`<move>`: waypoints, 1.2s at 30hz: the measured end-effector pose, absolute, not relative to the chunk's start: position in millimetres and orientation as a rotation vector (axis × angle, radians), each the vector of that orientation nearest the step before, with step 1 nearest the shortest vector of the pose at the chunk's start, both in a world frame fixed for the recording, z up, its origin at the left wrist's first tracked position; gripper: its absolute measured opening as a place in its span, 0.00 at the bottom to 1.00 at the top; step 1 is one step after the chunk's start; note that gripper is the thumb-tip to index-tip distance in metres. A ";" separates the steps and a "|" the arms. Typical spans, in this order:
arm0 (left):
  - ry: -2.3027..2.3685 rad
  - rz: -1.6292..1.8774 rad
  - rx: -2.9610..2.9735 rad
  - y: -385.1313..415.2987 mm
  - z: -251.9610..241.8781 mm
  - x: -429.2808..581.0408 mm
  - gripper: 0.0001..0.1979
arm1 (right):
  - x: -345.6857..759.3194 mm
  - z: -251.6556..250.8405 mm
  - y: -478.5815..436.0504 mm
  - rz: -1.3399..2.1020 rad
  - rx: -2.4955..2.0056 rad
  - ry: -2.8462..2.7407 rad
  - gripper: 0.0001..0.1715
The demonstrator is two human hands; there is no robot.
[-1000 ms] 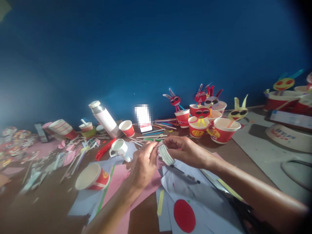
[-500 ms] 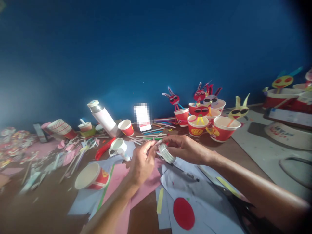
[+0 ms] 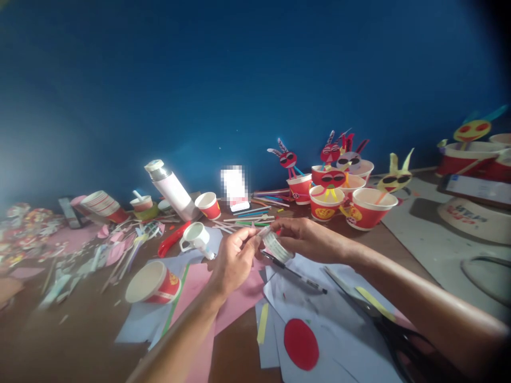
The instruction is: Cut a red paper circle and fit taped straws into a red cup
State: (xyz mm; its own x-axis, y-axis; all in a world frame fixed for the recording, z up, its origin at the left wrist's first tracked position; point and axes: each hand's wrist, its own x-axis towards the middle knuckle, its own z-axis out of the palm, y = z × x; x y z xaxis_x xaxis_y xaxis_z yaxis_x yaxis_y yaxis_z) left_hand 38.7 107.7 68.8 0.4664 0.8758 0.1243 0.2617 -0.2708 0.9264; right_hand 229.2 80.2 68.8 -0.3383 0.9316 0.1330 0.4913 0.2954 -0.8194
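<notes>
Over the papers in the middle, my right hand (image 3: 313,238) grips a roll of tape (image 3: 276,248), whitish with a printed inner side. My left hand (image 3: 235,259) is closed, thumb against forefinger, right beside the roll's left edge. What it pinches is too small and blurred to make out; it may be the tape's end. Below the roll lies a black pen (image 3: 297,272) on white paper (image 3: 319,298). Pink paper (image 3: 235,306) is under my left hand. Nearer to me is a red paper oval (image 3: 301,344). Black-handled scissors (image 3: 373,309) rest below my right forearm.
A paper cup (image 3: 146,282) lies tipped left of my hands, near a white mug (image 3: 195,236). A thermos (image 3: 171,189) leans behind. Red cups (image 3: 369,210) with paper-faced figures stand back right. Paper scraps (image 3: 115,250) litter the left, where another person's hand (image 3: 8,290) shows.
The view has shifted slightly. My two hands stay close together at the tape roll, which has turned a little and shows more of its printed inner side.
</notes>
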 end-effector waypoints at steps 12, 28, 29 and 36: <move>0.913 0.724 1.608 114.7 70.3 29.6 0.09 | 231.3 60.6 84.7 0.927 -1.369 -1.969 0.11; 0.740 0.652 1.182 114.7 69.6 34.9 0.04 | 230.3 63.5 81.9 0.865 -1.425 -2.039 0.13; 0.740 0.646 1.162 114.9 70.2 34.5 0.04 | 230.0 64.2 81.6 0.861 -1.422 -2.044 0.13; 0.749 0.587 1.080 115.1 71.2 33.6 0.06 | 226.7 62.8 80.9 0.844 -1.355 -2.033 0.11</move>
